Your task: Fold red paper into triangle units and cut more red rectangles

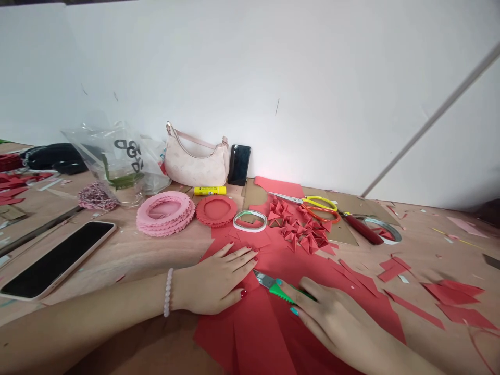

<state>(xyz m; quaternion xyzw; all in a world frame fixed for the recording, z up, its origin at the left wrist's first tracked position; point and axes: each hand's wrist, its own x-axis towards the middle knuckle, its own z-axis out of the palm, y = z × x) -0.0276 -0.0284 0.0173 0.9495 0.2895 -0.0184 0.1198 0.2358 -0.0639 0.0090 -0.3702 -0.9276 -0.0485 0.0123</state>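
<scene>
My left hand [214, 281] lies flat on a large sheet of red paper [250, 333], pressing it down with the fingers spread. My right hand [332, 323] grips green-handled craft scissors [279, 288] with a zigzag edge. Their metal blades [263, 279] rest on the red paper between my hands, and my fingers hide part of the handle. A beaded bracelet [167, 291] circles my left wrist.
Folded red paper pieces [300, 232], yellow-handled scissors [312, 203], pink and red paper rings [164, 213], a glue stick [210, 190], a phone [58, 259], a handbag [195, 159], a plastic bag [121, 161] and red offcuts [449, 294] lie around on the wooden table [117, 250].
</scene>
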